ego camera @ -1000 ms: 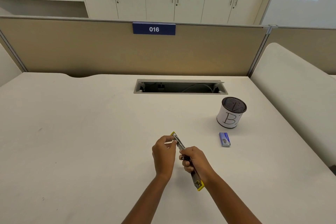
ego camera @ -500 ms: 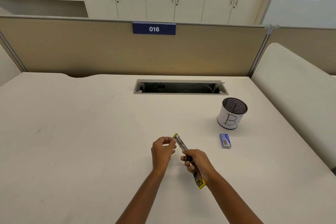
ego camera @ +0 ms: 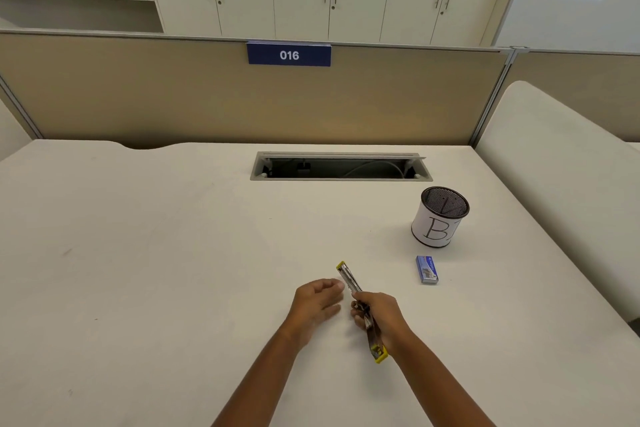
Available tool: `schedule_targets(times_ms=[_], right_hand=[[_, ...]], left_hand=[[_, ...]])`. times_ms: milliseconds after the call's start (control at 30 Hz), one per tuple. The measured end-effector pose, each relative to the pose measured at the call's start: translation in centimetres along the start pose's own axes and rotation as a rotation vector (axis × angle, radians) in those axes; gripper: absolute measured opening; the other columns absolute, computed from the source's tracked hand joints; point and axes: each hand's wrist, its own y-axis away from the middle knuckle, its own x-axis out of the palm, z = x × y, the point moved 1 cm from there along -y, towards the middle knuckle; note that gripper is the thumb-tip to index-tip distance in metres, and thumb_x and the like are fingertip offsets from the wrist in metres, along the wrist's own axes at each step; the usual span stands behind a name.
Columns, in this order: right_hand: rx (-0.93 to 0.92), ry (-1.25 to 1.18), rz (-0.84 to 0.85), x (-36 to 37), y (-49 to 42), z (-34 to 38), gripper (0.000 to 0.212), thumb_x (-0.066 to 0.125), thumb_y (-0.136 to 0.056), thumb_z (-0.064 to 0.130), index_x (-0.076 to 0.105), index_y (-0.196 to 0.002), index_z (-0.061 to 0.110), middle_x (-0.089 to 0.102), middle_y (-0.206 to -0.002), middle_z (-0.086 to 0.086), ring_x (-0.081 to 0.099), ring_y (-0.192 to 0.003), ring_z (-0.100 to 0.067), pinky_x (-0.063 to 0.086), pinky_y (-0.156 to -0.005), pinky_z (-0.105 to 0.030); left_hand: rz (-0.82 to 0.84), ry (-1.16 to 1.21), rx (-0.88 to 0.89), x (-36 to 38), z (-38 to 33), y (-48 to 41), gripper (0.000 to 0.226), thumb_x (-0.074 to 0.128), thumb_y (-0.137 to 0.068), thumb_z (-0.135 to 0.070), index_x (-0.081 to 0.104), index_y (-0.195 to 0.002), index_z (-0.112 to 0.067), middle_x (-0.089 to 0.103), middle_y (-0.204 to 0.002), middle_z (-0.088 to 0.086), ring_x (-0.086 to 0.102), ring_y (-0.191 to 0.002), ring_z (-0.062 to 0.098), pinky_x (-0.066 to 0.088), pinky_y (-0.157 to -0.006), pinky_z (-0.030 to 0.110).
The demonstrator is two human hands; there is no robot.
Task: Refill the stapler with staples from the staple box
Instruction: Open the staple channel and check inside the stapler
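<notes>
A yellow and metal stapler [ego camera: 348,279] is swung wide open, one yellow tip pointing away from me and the other towards me. My right hand [ego camera: 379,314] grips it around the hinge, above the white desk. My left hand [ego camera: 317,300] hovers just left of the far arm with loosely spread fingers and nothing visible in it. A small blue staple box [ego camera: 427,270] lies flat on the desk to the right of both hands, apart from them. Whether staples sit in the stapler's channel cannot be made out.
A black mesh pen cup [ego camera: 440,217] wrapped in white paper marked "B" stands behind the staple box. An open cable slot [ego camera: 341,167] is cut into the desk [ego camera: 156,253] further back. A beige partition rises behind, and another white desk [ego camera: 561,177] adjoins on the right.
My left hand's pinched fingers have come off the stapler's far arm and spread open. The stapler and my right hand have hardly moved.
</notes>
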Motion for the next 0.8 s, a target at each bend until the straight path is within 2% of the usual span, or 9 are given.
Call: schedule_targets(times_ms=[67, 133, 267, 367, 433, 533, 667, 733, 800], right_hand=[[-0.027, 0.022, 0.009, 0.4, -0.1, 0.2, 0.019, 0.055, -0.085, -0.004, 0.058, -0.066, -0.003, 0.048, -0.056, -0.011, 0.049, -0.032, -0.011, 0.044, -0.032, -0.015], [-0.056, 0.08, 0.031, 0.9, -0.1, 0.1, 0.02, 0.056, -0.085, -0.003, 0.062, -0.066, -0.004, 0.054, -0.052, -0.01, 0.053, -0.035, -0.011, 0.046, -0.034, -0.016], [-0.142, 0.251, 0.035, 1.3, -0.2, -0.3, 0.036, 0.052, -0.086, -0.001, 0.055, -0.05, 0.002, 0.052, -0.046, -0.008, 0.052, -0.034, -0.007, 0.044, -0.035, -0.015], [-0.196, 0.346, -0.018, 1.5, -0.2, -0.4, 0.017, 0.059, -0.085, 0.008, 0.062, -0.08, -0.008, 0.063, -0.073, -0.02, 0.066, -0.066, -0.024, 0.059, -0.067, -0.035], [-0.229, 0.419, -0.062, 1.6, -0.3, -0.4, 0.023, 0.064, -0.083, 0.015, 0.063, -0.091, -0.007, 0.067, -0.086, -0.02, 0.066, -0.081, -0.03, 0.057, -0.08, -0.041], [-0.296, 0.558, -0.093, 1.8, -0.1, -0.1, 0.023, 0.064, -0.083, 0.02, 0.065, -0.091, -0.001, 0.069, -0.088, -0.014, 0.062, -0.079, -0.02, 0.048, -0.063, -0.021], [-0.426, 0.738, -0.119, 1.9, 0.0, -0.2, 0.02, 0.061, -0.085, 0.019, 0.065, -0.092, 0.001, 0.07, -0.094, -0.013, 0.061, -0.082, -0.019, 0.046, -0.072, -0.026], [-0.506, 0.783, -0.12, 1.9, 0.1, -0.3, 0.017, 0.06, -0.086, 0.017, 0.062, -0.097, 0.004, 0.068, -0.094, -0.011, 0.062, -0.086, -0.021, 0.048, -0.077, -0.03], [-0.564, 0.76, -0.09, 1.9, 0.2, -0.3, 0.016, 0.059, -0.086, 0.011, 0.06, -0.102, 0.01, 0.065, -0.092, -0.007, 0.062, -0.083, -0.018, 0.049, -0.072, -0.022]], left_hand=[[0.066, 0.094, -0.046, 0.3, 0.0, 0.0, 0.006, 0.06, -0.087, -0.007, 0.064, -0.083, -0.008, 0.065, -0.078, 0.005, 0.063, -0.075, 0.016, 0.055, -0.07, 0.027], [0.097, 0.156, -0.06, 0.6, -0.2, 0.2, 0.009, 0.057, -0.088, -0.005, 0.063, -0.082, -0.004, 0.064, -0.072, 0.009, 0.064, -0.058, 0.015, 0.056, -0.055, 0.024], [0.049, 0.239, -0.062, 0.9, -0.1, 0.3, 0.008, 0.053, -0.089, 0.0, 0.06, -0.085, 0.003, 0.058, -0.069, 0.013, 0.058, -0.041, 0.013, 0.05, -0.043, 0.02], [-0.001, 0.209, -0.036, 0.7, 0.0, 0.1, 0.006, 0.056, -0.087, 0.0, 0.061, -0.088, 0.003, 0.062, -0.073, 0.015, 0.066, -0.049, 0.016, 0.057, -0.05, 0.027], [-0.042, 0.182, -0.028, 0.5, 0.2, 0.0, 0.005, 0.058, -0.087, -0.002, 0.063, -0.086, 0.0, 0.067, -0.071, 0.013, 0.068, -0.055, 0.017, 0.058, -0.059, 0.03], [-0.074, 0.183, -0.022, 0.4, 0.2, -0.1, 0.009, 0.058, -0.087, -0.003, 0.064, -0.079, -0.004, 0.071, -0.06, 0.007, 0.068, -0.055, 0.015, 0.059, -0.056, 0.028], [-0.107, 0.111, -0.013, 0.4, -0.2, 0.0, 0.012, 0.061, -0.085, -0.003, 0.066, -0.075, -0.006, 0.067, -0.065, 0.007, 0.065, -0.058, 0.013, 0.054, -0.047, 0.021], [-0.12, 0.021, 0.008, 0.3, -0.4, 0.0, 0.014, 0.061, -0.085, -0.005, 0.066, -0.072, -0.008, 0.066, -0.055, 0.001, 0.063, -0.048, 0.007, 0.049, -0.044, 0.017], [-0.116, -0.048, 0.018, 0.2, -0.6, 0.0, 0.015, 0.061, -0.085, -0.006, 0.065, -0.071, -0.008, 0.062, -0.042, -0.007, 0.058, -0.039, 0.002, 0.047, -0.046, 0.017]])
